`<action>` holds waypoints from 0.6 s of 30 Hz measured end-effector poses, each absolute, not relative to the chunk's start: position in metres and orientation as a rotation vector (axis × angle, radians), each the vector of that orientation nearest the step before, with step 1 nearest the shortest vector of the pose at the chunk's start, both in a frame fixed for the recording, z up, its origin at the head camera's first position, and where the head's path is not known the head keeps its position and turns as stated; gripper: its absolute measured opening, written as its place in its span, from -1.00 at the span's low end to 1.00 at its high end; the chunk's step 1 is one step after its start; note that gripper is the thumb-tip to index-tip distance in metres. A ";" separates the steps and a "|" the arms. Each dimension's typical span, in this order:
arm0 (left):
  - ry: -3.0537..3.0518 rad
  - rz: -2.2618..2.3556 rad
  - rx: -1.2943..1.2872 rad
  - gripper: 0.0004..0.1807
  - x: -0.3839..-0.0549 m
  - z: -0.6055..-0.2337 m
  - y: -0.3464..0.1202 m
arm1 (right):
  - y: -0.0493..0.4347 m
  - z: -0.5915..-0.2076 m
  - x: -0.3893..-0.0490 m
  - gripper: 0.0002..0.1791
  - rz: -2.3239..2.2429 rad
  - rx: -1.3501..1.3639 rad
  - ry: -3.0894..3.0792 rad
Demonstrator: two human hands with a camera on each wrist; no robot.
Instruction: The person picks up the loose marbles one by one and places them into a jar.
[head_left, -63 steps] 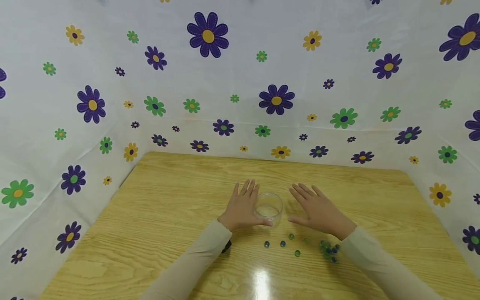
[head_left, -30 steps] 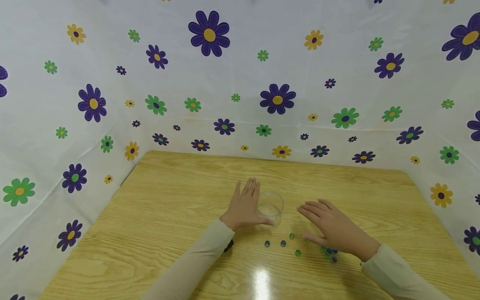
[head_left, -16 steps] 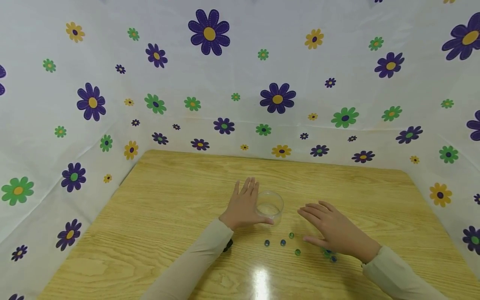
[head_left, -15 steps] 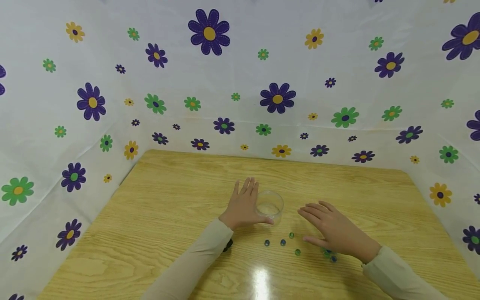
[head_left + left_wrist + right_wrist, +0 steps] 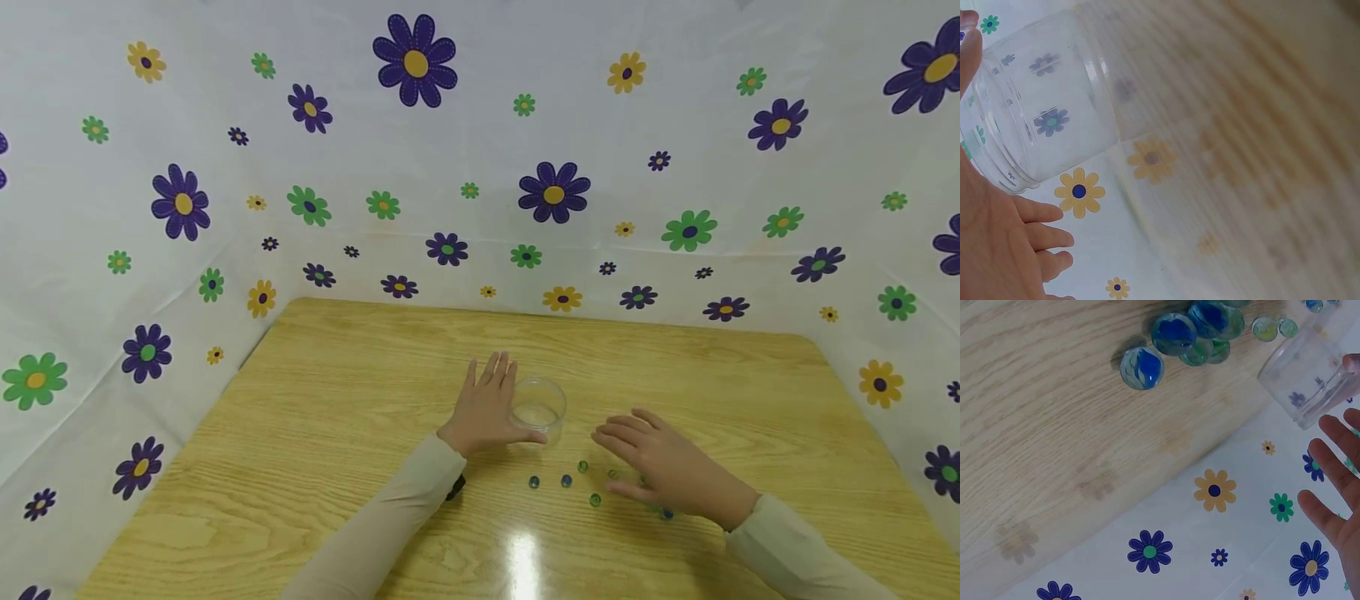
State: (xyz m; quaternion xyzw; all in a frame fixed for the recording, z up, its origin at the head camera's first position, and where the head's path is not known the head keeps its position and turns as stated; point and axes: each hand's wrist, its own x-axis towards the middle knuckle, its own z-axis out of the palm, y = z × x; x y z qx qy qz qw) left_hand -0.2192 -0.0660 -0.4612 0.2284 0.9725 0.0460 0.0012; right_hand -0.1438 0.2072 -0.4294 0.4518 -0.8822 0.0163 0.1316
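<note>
The left hand (image 5: 486, 411) rests flat on the wooden table (image 5: 315, 417), fingers straight, thumb touching the clear jar (image 5: 537, 407) at its 3 o'clock. The right hand (image 5: 663, 469), fingers spread wide and holding nothing, hovers over the glass marbles (image 5: 566, 481) lying at the jar's 5 o'clock

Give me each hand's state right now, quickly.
Left hand: open, flat beside the clear jar, thumb touching it.
Right hand: open, fingers spread over the marbles, holding nothing.
</note>
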 end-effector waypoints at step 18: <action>3.029 0.163 0.705 0.32 -0.219 -0.461 -0.066 | 0.196 -0.439 -0.136 -0.56 0.111 1.538 -2.368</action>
